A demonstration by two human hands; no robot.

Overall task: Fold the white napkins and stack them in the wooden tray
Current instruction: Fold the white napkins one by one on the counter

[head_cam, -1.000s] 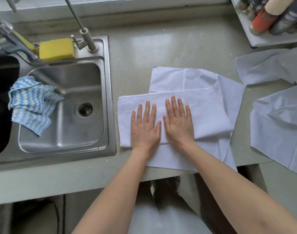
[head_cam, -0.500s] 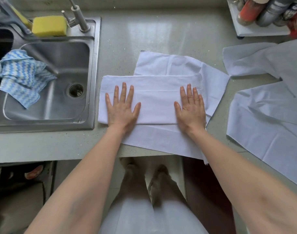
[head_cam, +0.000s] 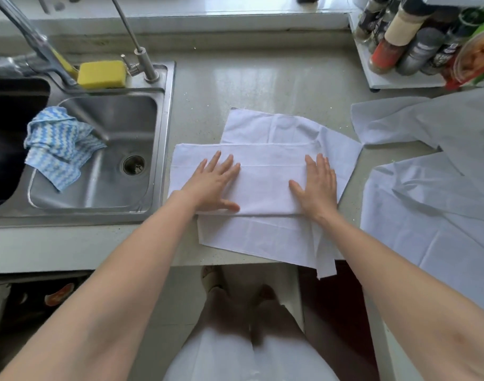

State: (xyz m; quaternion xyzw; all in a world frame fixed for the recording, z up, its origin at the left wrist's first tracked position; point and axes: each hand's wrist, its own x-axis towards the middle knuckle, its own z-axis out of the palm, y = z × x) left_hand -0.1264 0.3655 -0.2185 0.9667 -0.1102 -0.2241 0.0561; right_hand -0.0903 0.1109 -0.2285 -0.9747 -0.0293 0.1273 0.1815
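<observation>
Fingers [head_cam: 220, 163] of the left hand [head_cam: 212, 185] are laid straight and slightly spread, flat on the folded napkin [head_cam: 263, 188]; those of the right hand [head_cam: 316, 185] are likewise straight and pressed flat, so nothing is gripped by either hand. A second ago the two hands were set side by side at the middle of the folded band; half a second ago they had been drawn apart, and they are now held near its left and right ends, the left hand angled inward with its thumb along the near fold line. The band has thus been smoothed from centre outward, and the crease may be judged as set. The folded napkin is shown on the countertop [head_cam: 235, 83], just right of the sink [head_cam: 168, 133], lying across a second, unfolded napkin [head_cam: 263, 240] whose near edge hangs slightly over the counter's front. Two further loose napkins [head_cam: 427, 204] are spread at the right, near the spice rack [head_cam: 400, 83]. A blue-striped cloth [head_cam: 56, 147] is draped in the basin and a yellow sponge [head_cam: 102, 74] rests behind it. The wooden tray cannot be seen in this view. The task is judged to be at an early stage: one napkin is half folded, a crosswise fold is probably still required, and nothing has been stacked.
</observation>
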